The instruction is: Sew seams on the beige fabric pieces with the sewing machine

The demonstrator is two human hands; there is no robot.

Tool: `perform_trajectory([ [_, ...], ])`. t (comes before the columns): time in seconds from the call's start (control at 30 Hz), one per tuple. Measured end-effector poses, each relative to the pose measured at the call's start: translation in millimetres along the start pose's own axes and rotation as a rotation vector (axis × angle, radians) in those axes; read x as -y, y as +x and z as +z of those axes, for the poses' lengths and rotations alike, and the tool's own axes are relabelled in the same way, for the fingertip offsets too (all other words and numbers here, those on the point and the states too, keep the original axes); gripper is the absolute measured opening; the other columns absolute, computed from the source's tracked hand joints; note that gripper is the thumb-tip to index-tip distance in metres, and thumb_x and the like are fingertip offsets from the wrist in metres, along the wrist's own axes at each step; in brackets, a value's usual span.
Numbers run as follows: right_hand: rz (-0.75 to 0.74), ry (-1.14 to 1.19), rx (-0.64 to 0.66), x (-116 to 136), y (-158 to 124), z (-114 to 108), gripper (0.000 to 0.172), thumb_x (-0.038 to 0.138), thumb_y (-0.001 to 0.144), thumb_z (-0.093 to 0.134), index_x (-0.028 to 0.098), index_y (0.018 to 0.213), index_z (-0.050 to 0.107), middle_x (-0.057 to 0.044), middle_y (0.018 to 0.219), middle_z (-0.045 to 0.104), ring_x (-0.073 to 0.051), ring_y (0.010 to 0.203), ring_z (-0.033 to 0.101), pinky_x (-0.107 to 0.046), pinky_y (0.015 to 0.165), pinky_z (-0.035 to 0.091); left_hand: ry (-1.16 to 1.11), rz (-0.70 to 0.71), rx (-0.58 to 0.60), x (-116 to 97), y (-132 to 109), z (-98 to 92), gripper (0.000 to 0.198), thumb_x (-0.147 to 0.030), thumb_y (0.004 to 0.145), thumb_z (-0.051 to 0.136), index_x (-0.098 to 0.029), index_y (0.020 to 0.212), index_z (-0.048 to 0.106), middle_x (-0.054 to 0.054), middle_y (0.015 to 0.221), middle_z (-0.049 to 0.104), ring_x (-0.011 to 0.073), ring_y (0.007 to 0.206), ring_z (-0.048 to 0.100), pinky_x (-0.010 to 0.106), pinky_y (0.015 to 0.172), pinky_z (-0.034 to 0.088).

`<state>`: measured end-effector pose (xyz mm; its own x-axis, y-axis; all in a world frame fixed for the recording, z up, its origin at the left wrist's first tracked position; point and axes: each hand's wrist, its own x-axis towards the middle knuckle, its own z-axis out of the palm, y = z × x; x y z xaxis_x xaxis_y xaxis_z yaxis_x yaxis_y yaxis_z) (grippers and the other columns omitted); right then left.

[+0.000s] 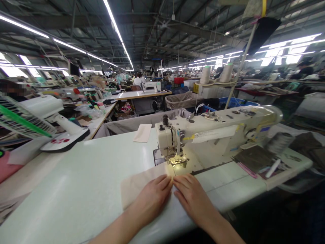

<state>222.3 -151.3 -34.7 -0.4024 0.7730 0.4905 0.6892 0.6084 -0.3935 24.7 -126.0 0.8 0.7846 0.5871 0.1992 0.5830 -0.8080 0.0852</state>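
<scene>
A cream fabric piece (133, 186) lies on the pale green sewing table (83, 183), its right end under the lit needle area of a white industrial sewing machine (215, 127). My left hand (153, 195) rests on the fabric, fingers together and closed on its near edge. Beside it, my right hand (191, 195) pinches the same edge, its fingertips almost meeting the left ones. Both hands are just in front of the presser foot (177, 161). The bit of fabric between the fingertips is mostly hidden.
Another cream fabric piece (142, 133) lies behind the machine head. To the right are pink-handled tweezers (245, 168), dark cloth (254, 157) and a grey thread cone (280, 142). A white fan (63, 132) stands at left. Fabric-lined bins (182, 100) stand behind the table.
</scene>
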Motion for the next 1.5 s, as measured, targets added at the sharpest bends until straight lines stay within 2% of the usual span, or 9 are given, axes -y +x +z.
perform_trajectory([
  [0.13,0.023,-0.005,0.025,-3.3,9.7,1.7,0.025,0.013,0.097,0.057,0.020,0.120,0.063,-0.007,0.118,0.070,-0.025,0.112,0.061,-0.052,0.109,0.039,-0.016,-0.011,-0.022,10.3,3.8,-1.3,0.019,-0.017,0.100,0.049,-0.015,0.109,0.066,0.011,0.115,0.068,0.0261,0.111,0.063,0.040,0.099,0.057],
  [0.3,0.051,-0.009,0.040,-11.6,28.6,9.1,0.020,0.017,0.098,0.058,0.022,0.117,0.065,-0.007,0.116,0.070,-0.025,0.111,0.061,-0.054,0.110,0.037,-0.054,0.001,-0.057,32.9,14.5,-0.7,0.027,-0.023,0.104,0.042,-0.017,0.103,0.069,0.010,0.105,0.069,0.0234,0.107,0.065,0.039,0.098,0.057],
  [0.5,0.066,-0.017,0.018,-18.3,44.5,14.4,0.021,0.015,0.097,0.061,0.022,0.116,0.067,-0.006,0.118,0.071,-0.027,0.113,0.060,-0.057,0.112,0.034,-0.086,-0.002,-0.063,53.9,26.8,-5.7,0.032,-0.022,0.105,0.038,-0.017,0.102,0.070,0.010,0.110,0.069,0.0226,0.107,0.065,0.037,0.096,0.057],
  [0.73,0.077,0.032,0.038,-16.3,35.4,10.9,0.026,0.015,0.094,0.063,0.019,0.120,0.065,-0.007,0.122,0.069,-0.027,0.115,0.058,-0.051,0.107,0.042,-0.091,-0.011,-0.080,70.7,33.0,-2.5,0.032,-0.023,0.104,0.037,-0.016,0.107,0.069,0.012,0.109,0.069,0.0235,0.106,0.065,0.038,0.096,0.057],
  [1.0,0.064,0.010,0.035,-14.8,23.7,11.7,0.028,0.017,0.096,0.060,0.020,0.124,0.063,-0.009,0.126,0.067,-0.028,0.119,0.057,-0.052,0.108,0.042,-0.116,0.009,-0.146,73.1,29.7,4.2,0.032,-0.025,0.105,0.039,-0.018,0.111,0.069,0.011,0.113,0.069,0.0224,0.109,0.065,0.037,0.100,0.055],
  [1.23,0.030,-0.009,-0.022,-15.7,24.1,12.7,0.026,0.016,0.095,0.059,0.020,0.121,0.065,-0.009,0.121,0.069,-0.027,0.115,0.060,-0.051,0.105,0.046,-0.127,-0.077,-0.120,68.1,30.7,1.0,0.029,-0.024,0.103,0.042,-0.017,0.115,0.068,0.011,0.111,0.070,0.0237,0.107,0.065,0.039,0.097,0.055],
  [1.33,0.026,0.011,-0.063,-17.1,22.3,11.2,0.024,0.016,0.096,0.057,0.019,0.119,0.065,-0.010,0.118,0.070,-0.025,0.111,0.063,-0.048,0.102,0.049,-0.182,-0.114,-0.068,69.9,31.0,-9.2,0.032,-0.017,0.101,0.041,-0.018,0.118,0.068,0.010,0.118,0.069,0.0227,0.110,0.065,0.038,0.099,0.054],
  [1.43,0.042,0.034,-0.123,-19.8,18.9,9.8,0.025,0.017,0.098,0.053,0.019,0.119,0.066,-0.011,0.120,0.069,-0.025,0.112,0.064,-0.046,0.100,0.051,-0.234,-0.094,0.015,74.1,27.4,-24.3,0.038,-0.010,0.098,0.039,-0.023,0.118,0.068,0.006,0.125,0.068,0.0195,0.116,0.063,0.035,0.105,0.050],
  [1.5,0.064,0.052,-0.156,-21.7,16.2,8.9,0.025,0.019,0.100,0.050,0.020,0.118,0.067,-0.011,0.121,0.069,-0.025,0.112,0.065,-0.045,0.099,0.053,-0.140,-0.170,0.094,74.8,21.8,-33.5,0.036,-0.009,0.097,0.041,-0.023,0.116,0.068,0.006,0.125,0.068,0.0197,0.119,0.062,0.035,0.104,0.050],
])
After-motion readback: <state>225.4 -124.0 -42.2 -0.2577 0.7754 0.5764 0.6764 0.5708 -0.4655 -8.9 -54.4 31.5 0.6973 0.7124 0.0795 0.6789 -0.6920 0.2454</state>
